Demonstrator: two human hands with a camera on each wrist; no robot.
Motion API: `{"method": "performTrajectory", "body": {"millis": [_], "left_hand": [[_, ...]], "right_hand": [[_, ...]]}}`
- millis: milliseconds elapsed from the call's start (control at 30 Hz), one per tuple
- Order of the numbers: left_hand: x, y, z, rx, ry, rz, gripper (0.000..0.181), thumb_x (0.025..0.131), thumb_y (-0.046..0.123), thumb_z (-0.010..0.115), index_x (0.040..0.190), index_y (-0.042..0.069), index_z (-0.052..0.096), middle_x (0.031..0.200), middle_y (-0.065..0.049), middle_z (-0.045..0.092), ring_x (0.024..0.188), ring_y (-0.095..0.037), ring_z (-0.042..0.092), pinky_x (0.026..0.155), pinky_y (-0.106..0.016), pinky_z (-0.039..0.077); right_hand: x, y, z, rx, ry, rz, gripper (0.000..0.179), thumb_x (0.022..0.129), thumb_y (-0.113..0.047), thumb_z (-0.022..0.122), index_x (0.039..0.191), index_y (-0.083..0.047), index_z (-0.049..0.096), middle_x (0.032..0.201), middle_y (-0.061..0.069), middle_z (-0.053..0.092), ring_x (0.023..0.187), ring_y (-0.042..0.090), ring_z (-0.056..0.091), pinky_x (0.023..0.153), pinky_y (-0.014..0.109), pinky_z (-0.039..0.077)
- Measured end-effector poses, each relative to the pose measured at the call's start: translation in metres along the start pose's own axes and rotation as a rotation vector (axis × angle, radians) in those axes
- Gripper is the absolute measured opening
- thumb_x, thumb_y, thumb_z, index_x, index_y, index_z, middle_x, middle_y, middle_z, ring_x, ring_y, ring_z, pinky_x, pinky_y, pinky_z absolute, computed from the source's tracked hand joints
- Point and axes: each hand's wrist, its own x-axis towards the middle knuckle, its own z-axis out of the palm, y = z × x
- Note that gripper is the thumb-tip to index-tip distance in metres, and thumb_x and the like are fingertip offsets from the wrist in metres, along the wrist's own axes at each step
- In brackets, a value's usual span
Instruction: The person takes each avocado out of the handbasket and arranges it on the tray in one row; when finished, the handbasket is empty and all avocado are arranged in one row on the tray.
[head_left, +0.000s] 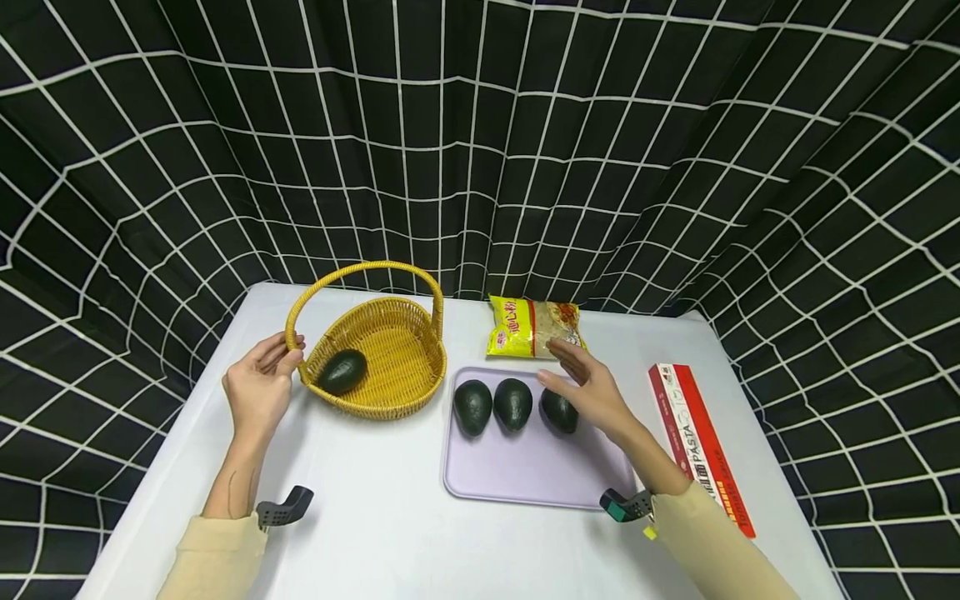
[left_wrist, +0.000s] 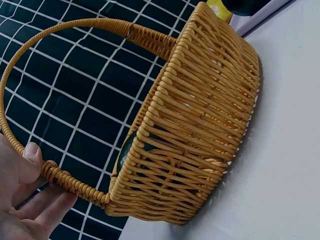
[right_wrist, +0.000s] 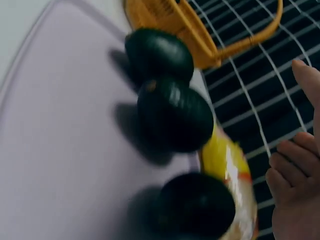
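Note:
My left hand [head_left: 260,383] grips the lower left end of the handle of a yellow wicker basket [head_left: 397,367]; in the left wrist view, thumb and fingers [left_wrist: 55,207] wrap that handle. One dark green avocado [head_left: 342,372] lies inside the basket at its left. Three more avocados sit in a row on a pale purple tray [head_left: 525,475]: a left one [head_left: 472,408], a middle one [head_left: 513,405] and a right one [head_left: 558,412]. Over the right one hovers my right hand [head_left: 588,387], fingers extended and thumb apart, holding nothing. It partly hides that avocado in the head view.
Behind the tray lies a yellow plastic food packet [head_left: 517,327]. A long red and white pasta box [head_left: 697,442] rests right of the tray on the white table [head_left: 360,508]. A black curtain with a white grid [head_left: 465,167] stands behind and along both sides.

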Motion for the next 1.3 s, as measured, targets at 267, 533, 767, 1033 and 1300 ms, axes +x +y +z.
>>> {"method": "performTrajectory", "body": {"millis": [267, 533, 767, 1033, 1300], "left_hand": [[0.001, 0.001, -0.001, 0.018, -0.003, -0.02, 0.034, 0.098, 0.007, 0.074, 0.13, -0.001, 0.07, 0.119, -0.02, 0.076, 0.099, 0.009, 0.07, 0.089, -0.007, 0.058], [0.001, 0.0, 0.0, 0.024, -0.008, -0.027, 0.034, 0.097, 0.007, 0.074, 0.13, -0.002, 0.07, 0.119, -0.019, 0.076, 0.097, 0.012, 0.069, 0.089, -0.008, 0.058], [0.001, 0.001, 0.0, 0.03, -0.005, -0.014, 0.033, 0.097, 0.009, 0.075, 0.129, -0.002, 0.071, 0.118, -0.02, 0.076, 0.099, 0.007, 0.071, 0.088, -0.008, 0.058], [0.001, 0.001, -0.002, 0.028, -0.003, -0.008, 0.033, 0.097, 0.008, 0.074, 0.129, -0.002, 0.071, 0.118, -0.019, 0.077, 0.099, 0.008, 0.071, 0.088, -0.008, 0.058], [0.001, 0.001, -0.001, 0.008, -0.001, -0.021, 0.032, 0.097, 0.003, 0.073, 0.129, -0.002, 0.071, 0.119, -0.021, 0.076, 0.097, 0.011, 0.07, 0.089, -0.008, 0.058]], "right_hand": [[0.024, -0.031, 0.038, 0.005, -0.147, -0.073, 0.071, 0.096, -0.032, 0.079, 0.157, -0.014, 0.046, 0.16, 0.007, 0.05, 0.151, 0.029, 0.043, 0.129, 0.045, 0.035], [0.053, -0.055, 0.077, 0.015, -0.269, -0.137, 0.069, 0.096, -0.028, 0.078, 0.156, -0.011, 0.047, 0.159, 0.007, 0.051, 0.151, 0.028, 0.044, 0.13, 0.041, 0.035], [0.072, -0.072, 0.11, 0.037, -0.325, -0.131, 0.071, 0.097, -0.032, 0.076, 0.157, -0.009, 0.045, 0.161, 0.007, 0.049, 0.152, 0.025, 0.043, 0.13, 0.038, 0.035], [0.082, -0.095, 0.15, 0.073, -0.359, -0.136, 0.069, 0.098, -0.03, 0.075, 0.157, -0.009, 0.045, 0.161, 0.008, 0.049, 0.151, 0.022, 0.044, 0.128, 0.033, 0.037], [0.087, -0.105, 0.186, 0.054, -0.404, -0.114, 0.072, 0.098, -0.037, 0.074, 0.158, -0.01, 0.045, 0.162, 0.005, 0.048, 0.15, 0.022, 0.045, 0.126, 0.028, 0.04]]}}
